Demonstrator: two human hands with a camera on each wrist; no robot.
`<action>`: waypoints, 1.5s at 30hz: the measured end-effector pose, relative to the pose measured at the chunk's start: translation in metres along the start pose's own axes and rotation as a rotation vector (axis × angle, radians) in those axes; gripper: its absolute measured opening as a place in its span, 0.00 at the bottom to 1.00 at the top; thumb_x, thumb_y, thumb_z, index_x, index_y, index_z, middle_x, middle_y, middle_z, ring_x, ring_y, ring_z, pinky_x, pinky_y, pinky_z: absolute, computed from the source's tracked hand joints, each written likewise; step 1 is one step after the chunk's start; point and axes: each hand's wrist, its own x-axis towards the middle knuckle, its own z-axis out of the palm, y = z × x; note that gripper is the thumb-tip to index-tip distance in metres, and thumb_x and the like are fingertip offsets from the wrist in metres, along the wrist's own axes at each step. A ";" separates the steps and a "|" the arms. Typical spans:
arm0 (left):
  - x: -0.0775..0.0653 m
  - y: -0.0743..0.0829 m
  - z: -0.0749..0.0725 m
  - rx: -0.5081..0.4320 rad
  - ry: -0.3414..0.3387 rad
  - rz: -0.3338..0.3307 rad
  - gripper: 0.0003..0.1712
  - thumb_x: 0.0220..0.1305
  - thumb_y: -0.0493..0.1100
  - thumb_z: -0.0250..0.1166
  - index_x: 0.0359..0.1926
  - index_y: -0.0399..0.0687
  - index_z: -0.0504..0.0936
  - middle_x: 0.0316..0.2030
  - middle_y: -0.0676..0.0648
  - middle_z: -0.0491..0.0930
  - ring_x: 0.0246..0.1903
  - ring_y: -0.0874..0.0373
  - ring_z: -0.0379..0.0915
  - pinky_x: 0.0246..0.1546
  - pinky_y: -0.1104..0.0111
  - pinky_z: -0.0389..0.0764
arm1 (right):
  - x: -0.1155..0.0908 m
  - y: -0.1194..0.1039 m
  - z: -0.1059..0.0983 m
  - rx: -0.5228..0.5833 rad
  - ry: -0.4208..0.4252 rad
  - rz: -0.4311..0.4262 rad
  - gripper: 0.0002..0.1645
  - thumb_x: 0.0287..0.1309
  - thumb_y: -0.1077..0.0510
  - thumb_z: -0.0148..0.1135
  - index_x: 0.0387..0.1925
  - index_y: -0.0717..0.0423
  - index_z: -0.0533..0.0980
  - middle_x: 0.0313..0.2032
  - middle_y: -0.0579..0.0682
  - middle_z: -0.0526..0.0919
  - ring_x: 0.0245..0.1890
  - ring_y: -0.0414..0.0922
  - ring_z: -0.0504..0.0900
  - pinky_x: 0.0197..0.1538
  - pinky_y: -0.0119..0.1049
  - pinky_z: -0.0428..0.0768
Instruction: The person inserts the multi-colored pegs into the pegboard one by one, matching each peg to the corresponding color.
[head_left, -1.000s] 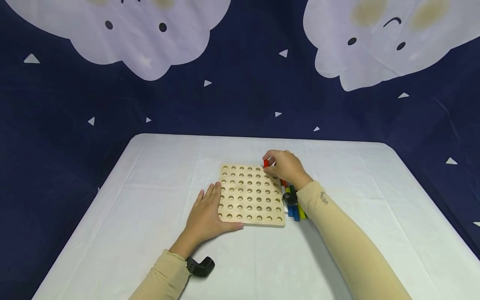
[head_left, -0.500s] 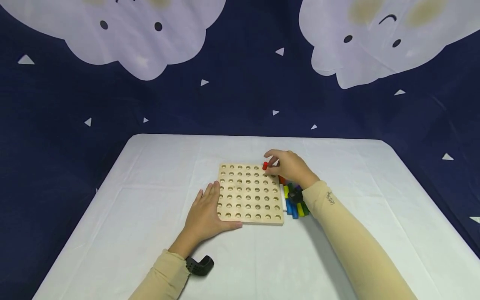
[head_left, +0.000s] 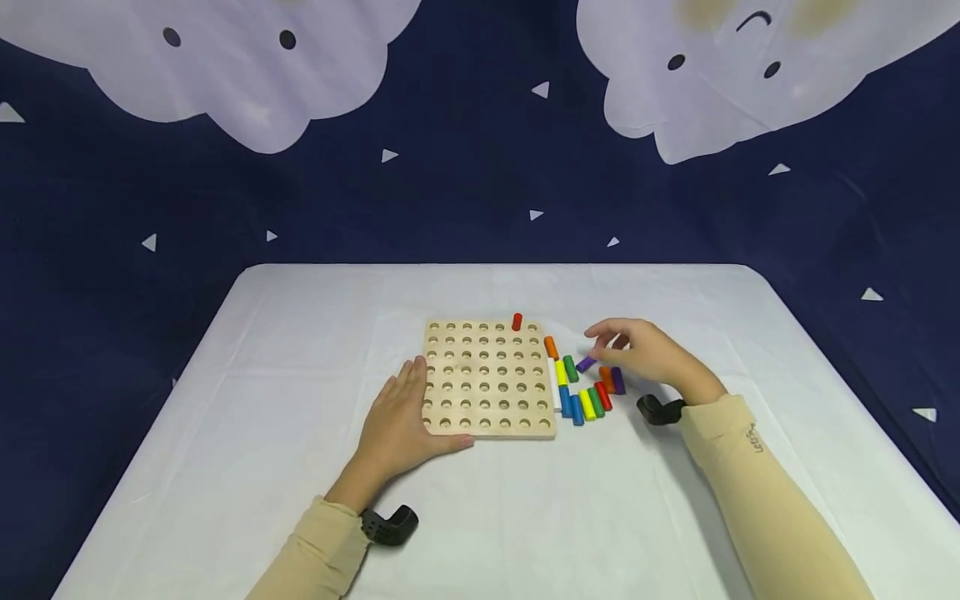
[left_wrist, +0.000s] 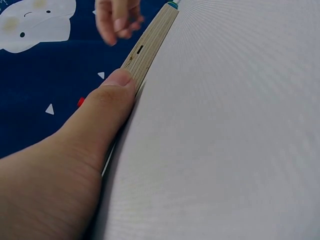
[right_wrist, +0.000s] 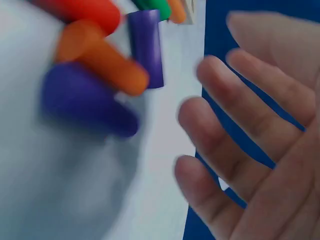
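A square wooden peg board (head_left: 493, 395) with rows of round holes lies on the table. One red peg (head_left: 517, 322) stands in its far row, toward the right. My left hand (head_left: 397, 425) rests against the board's near left corner, fingers along the left side and straight thumb (left_wrist: 102, 110) against the front edge. To the right of the board my right hand (head_left: 648, 354) hovers with loosely bent, spread fingers over a purple peg (head_left: 587, 364). In the right wrist view nothing lies between those fingers, and the purple peg (right_wrist: 147, 50) is apart from them.
Beside the board's right edge lie several loose pegs: orange (head_left: 551, 347), yellow (head_left: 561, 372), green (head_left: 571, 368), blue (head_left: 577, 410), red (head_left: 603, 396) and a second purple one (head_left: 618, 381). A long white rod (head_left: 553, 385) touches that edge. White cloth covers the table (head_left: 480, 517).
My right hand has let go of the red peg, which now stands in the board, and has moved right to the loose pegs. My left hand has stayed against the board.
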 end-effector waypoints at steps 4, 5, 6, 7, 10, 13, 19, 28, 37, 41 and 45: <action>-0.001 -0.002 -0.003 0.000 -0.002 -0.008 0.85 0.33 0.87 0.65 0.78 0.36 0.42 0.78 0.39 0.46 0.79 0.47 0.41 0.79 0.54 0.45 | -0.018 0.004 0.005 0.003 -0.063 -0.031 0.20 0.62 0.54 0.66 0.55 0.51 0.80 0.38 0.46 0.83 0.34 0.46 0.76 0.34 0.33 0.76; -0.001 -0.002 -0.003 0.000 -0.001 -0.009 0.85 0.33 0.87 0.65 0.78 0.36 0.42 0.78 0.39 0.46 0.79 0.47 0.41 0.79 0.54 0.46 | -0.022 0.004 0.007 0.000 -0.078 -0.039 0.19 0.61 0.54 0.67 0.54 0.51 0.80 0.36 0.46 0.82 0.32 0.45 0.75 0.32 0.32 0.75; -0.001 -0.002 -0.004 -0.002 0.000 -0.010 0.85 0.33 0.86 0.65 0.78 0.37 0.42 0.78 0.39 0.46 0.79 0.47 0.41 0.79 0.54 0.46 | -0.025 0.003 0.008 -0.007 -0.092 -0.052 0.20 0.60 0.55 0.67 0.54 0.52 0.80 0.35 0.45 0.81 0.30 0.44 0.74 0.31 0.31 0.74; 0.000 -0.002 -0.004 -0.004 0.002 -0.010 0.85 0.33 0.86 0.65 0.78 0.37 0.42 0.78 0.39 0.47 0.79 0.47 0.41 0.79 0.54 0.45 | -0.029 0.002 0.009 -0.015 -0.104 -0.058 0.20 0.59 0.55 0.68 0.53 0.53 0.80 0.34 0.45 0.80 0.29 0.43 0.73 0.30 0.30 0.73; 0.000 -0.002 -0.005 -0.005 0.000 -0.007 0.85 0.33 0.87 0.65 0.78 0.37 0.42 0.78 0.39 0.47 0.79 0.48 0.41 0.79 0.54 0.45 | -0.035 0.001 0.011 -0.054 -0.124 -0.062 0.22 0.58 0.55 0.70 0.53 0.56 0.79 0.31 0.44 0.78 0.27 0.42 0.71 0.30 0.30 0.71; 0.000 -0.001 -0.004 -0.003 -0.007 -0.004 0.85 0.33 0.87 0.65 0.78 0.37 0.42 0.78 0.39 0.47 0.79 0.47 0.41 0.79 0.54 0.45 | -0.039 0.001 0.012 -0.078 -0.130 -0.041 0.22 0.57 0.57 0.70 0.54 0.57 0.79 0.30 0.45 0.77 0.29 0.42 0.71 0.33 0.31 0.70; 0.001 0.000 -0.003 0.000 -0.009 -0.005 0.85 0.33 0.86 0.66 0.78 0.36 0.43 0.78 0.39 0.47 0.79 0.47 0.41 0.79 0.54 0.45 | -0.042 -0.007 0.013 -0.150 -0.138 -0.031 0.22 0.58 0.57 0.70 0.54 0.59 0.80 0.28 0.44 0.76 0.31 0.41 0.72 0.35 0.33 0.69; 0.000 0.002 -0.004 0.002 -0.017 -0.010 0.85 0.33 0.87 0.65 0.78 0.37 0.42 0.78 0.40 0.47 0.79 0.48 0.41 0.79 0.54 0.45 | -0.049 -0.030 0.019 -0.401 -0.121 0.025 0.22 0.55 0.56 0.70 0.53 0.56 0.81 0.26 0.44 0.76 0.30 0.44 0.72 0.31 0.35 0.69; -0.002 0.003 -0.002 0.003 -0.015 -0.002 0.84 0.33 0.86 0.66 0.78 0.37 0.43 0.78 0.40 0.48 0.79 0.49 0.42 0.79 0.54 0.46 | -0.052 -0.039 0.022 -0.478 -0.116 0.066 0.20 0.50 0.58 0.73 0.48 0.55 0.82 0.34 0.46 0.84 0.31 0.45 0.75 0.35 0.41 0.78; -0.002 0.003 -0.002 0.013 -0.008 -0.003 0.85 0.33 0.86 0.66 0.78 0.37 0.43 0.78 0.40 0.48 0.78 0.48 0.42 0.79 0.54 0.47 | -0.051 -0.035 0.022 -0.434 -0.112 0.054 0.20 0.49 0.58 0.73 0.47 0.54 0.83 0.31 0.45 0.82 0.31 0.44 0.74 0.34 0.39 0.75; -0.004 0.004 -0.004 0.013 -0.003 -0.007 0.84 0.33 0.85 0.67 0.78 0.37 0.43 0.77 0.39 0.48 0.78 0.47 0.42 0.79 0.53 0.47 | -0.048 -0.027 0.018 -0.288 -0.123 0.027 0.18 0.50 0.59 0.71 0.45 0.54 0.82 0.25 0.45 0.76 0.27 0.43 0.72 0.31 0.35 0.69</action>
